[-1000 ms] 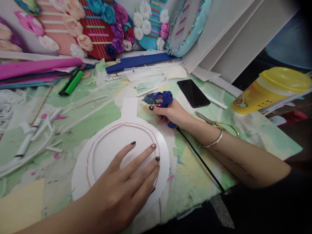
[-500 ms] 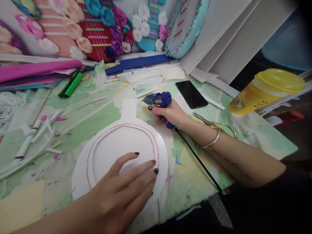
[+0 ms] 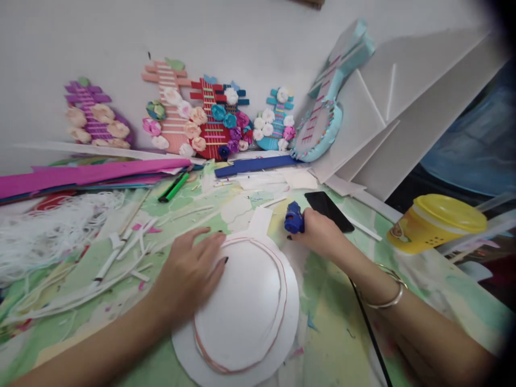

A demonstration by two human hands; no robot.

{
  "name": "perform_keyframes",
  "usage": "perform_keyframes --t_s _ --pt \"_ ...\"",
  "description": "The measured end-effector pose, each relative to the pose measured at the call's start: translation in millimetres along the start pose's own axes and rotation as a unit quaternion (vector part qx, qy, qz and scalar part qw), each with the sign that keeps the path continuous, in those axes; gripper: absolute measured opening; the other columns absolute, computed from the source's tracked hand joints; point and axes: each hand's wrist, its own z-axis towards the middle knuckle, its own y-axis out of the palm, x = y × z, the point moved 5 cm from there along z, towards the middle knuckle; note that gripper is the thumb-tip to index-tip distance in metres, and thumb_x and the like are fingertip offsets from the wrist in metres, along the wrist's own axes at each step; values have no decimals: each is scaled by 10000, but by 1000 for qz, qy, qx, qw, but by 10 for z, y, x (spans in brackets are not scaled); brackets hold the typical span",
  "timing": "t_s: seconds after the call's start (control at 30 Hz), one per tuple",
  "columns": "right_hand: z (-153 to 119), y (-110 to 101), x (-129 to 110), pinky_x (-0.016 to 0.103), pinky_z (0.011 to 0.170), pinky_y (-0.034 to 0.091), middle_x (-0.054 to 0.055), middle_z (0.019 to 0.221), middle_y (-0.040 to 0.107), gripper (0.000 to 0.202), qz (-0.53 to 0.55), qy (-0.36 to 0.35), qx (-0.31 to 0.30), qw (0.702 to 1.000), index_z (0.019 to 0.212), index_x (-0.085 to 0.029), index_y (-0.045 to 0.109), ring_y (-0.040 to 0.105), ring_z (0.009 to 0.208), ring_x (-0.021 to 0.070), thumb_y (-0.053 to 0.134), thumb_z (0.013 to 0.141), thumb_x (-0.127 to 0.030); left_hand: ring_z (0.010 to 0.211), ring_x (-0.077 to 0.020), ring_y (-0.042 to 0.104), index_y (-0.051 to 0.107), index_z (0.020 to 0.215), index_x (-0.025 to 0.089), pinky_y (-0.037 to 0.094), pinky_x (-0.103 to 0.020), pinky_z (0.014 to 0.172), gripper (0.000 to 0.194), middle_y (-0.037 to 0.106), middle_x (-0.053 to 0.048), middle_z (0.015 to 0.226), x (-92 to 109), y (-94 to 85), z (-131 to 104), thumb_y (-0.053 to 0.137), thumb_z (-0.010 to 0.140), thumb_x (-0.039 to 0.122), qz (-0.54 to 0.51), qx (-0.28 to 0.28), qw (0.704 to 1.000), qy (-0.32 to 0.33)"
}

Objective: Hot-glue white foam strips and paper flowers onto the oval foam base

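A white round board (image 3: 242, 306) with a short neck lies on the table, with a reddish line drawn near its edge and a raised white strip along it. My left hand (image 3: 189, 269) rests over the board's upper left edge, fingers spread, holding nothing. My right hand (image 3: 316, 231) is wrapped round a blue glue gun (image 3: 294, 217), to the right of the board's neck. A black cord trails from under my right forearm towards the table's front edge.
Decorated paper instruments (image 3: 209, 129) lean on the wall. A black phone (image 3: 328, 210) lies beyond my right hand; a yellow tub (image 3: 437, 223) stands at the right. Green marker (image 3: 176, 187), magenta sheets (image 3: 92, 176), white strings (image 3: 52, 231) and paper scraps are at the left.
The view has tilted up, showing more wall. My left hand has moved from the board's lower middle to its upper left edge. The glue gun in my right hand has turned its nozzle away.
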Motion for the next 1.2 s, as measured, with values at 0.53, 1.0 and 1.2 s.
perform_keyframes --t_s 0.53,1.0,1.2 --pt "-48 120 -13 281 617 382 147 1003 602 332 19 -40 -78 996 963 -133 506 607 855 256 618 705 -310 740 -235 556 448 759 199 345 -312 619 154 586 -59 772 -434 180 -12 410 803 341 -64 -277 919 -271" --pt "-9 95 49 293 614 390 105 881 607 220 4 -63 -73 995 804 -174 529 585 777 244 632 670 -316 744 -202 574 567 856 180 409 -300 662 239 623 -61 798 -1016 184 48 376 865 325 -93 -168 939 -286" --pt "67 70 133 295 570 384 81 771 631 179 -25 -71 -87 993 698 -184 567 601 706 249 659 616 -314 1012 -270 557 648 940 165 388 -380 909 260 636 -126 1017 -1616 84 -18 435 815 246 -1 -109 950 -291"
